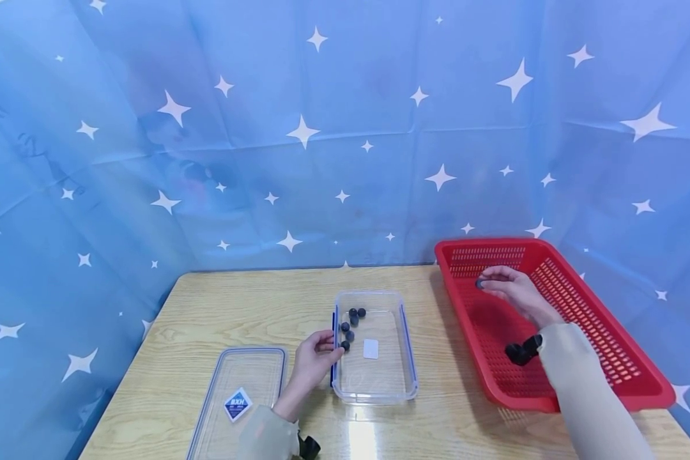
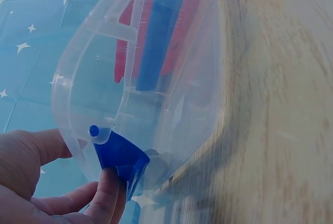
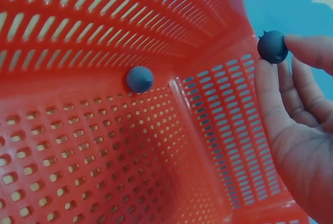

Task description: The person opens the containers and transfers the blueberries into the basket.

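My right hand (image 1: 514, 294) pinches a blueberry (image 3: 272, 47) between thumb and fingertips, up over the red plastic basket (image 1: 466, 319). Another blueberry (image 3: 140, 79) lies on the basket floor near a corner, seen in the right wrist view. With thumb at the rim and fingers on the outer side by a blue latch (image 2: 117, 154), my left hand (image 1: 312, 361) grips the left wall of a clear plastic box (image 1: 379, 390). Several blueberries (image 1: 350, 335) lie inside that box along its left side; in the left wrist view they show only dimly through the wall.
A clear lid (image 1: 282, 364) with a blue edge and a blue-and-white label lies on the wooden table (image 1: 253, 306), left of the box. Behind the table hangs a blue cloth (image 1: 368, 211) with white stars. A white square (image 1: 370, 349) shows at the box's bottom.
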`<state>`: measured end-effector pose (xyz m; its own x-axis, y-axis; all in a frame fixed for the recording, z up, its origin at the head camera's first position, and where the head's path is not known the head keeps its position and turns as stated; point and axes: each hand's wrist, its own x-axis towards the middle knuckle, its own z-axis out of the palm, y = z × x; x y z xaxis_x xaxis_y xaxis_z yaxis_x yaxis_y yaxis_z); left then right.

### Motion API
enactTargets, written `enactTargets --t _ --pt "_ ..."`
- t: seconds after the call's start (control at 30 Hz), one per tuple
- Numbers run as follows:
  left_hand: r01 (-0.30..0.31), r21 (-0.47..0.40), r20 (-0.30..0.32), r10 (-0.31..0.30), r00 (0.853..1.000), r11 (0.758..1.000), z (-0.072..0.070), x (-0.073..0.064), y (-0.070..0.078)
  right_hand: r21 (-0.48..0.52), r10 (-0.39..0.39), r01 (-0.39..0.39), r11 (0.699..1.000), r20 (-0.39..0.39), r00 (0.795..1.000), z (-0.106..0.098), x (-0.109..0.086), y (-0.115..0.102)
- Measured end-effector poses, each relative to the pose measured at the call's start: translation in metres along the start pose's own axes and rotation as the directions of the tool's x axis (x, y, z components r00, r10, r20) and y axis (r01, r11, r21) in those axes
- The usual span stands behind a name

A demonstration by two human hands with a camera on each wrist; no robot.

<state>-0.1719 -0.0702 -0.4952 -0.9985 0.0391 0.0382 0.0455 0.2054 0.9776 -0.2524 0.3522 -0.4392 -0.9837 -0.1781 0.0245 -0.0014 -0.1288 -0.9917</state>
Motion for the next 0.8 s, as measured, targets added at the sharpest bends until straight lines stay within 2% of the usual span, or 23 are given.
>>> enactTargets --t 0.53,0.8 --pt "0.001 -0.007 0.002 -0.001 1.0 1.0 0.0 -0.001 0.0 0.043 -0.03 0.033 0.999 -0.061 0.998 0.001 0.0 0.003" --pt "-0.017 -0.01 -0.003 0.017 1.0 1.0 0.0 -0.001 -0.001 0.077 -0.116 0.12 0.99 -0.058 0.992 0.017 0.001 -0.008"
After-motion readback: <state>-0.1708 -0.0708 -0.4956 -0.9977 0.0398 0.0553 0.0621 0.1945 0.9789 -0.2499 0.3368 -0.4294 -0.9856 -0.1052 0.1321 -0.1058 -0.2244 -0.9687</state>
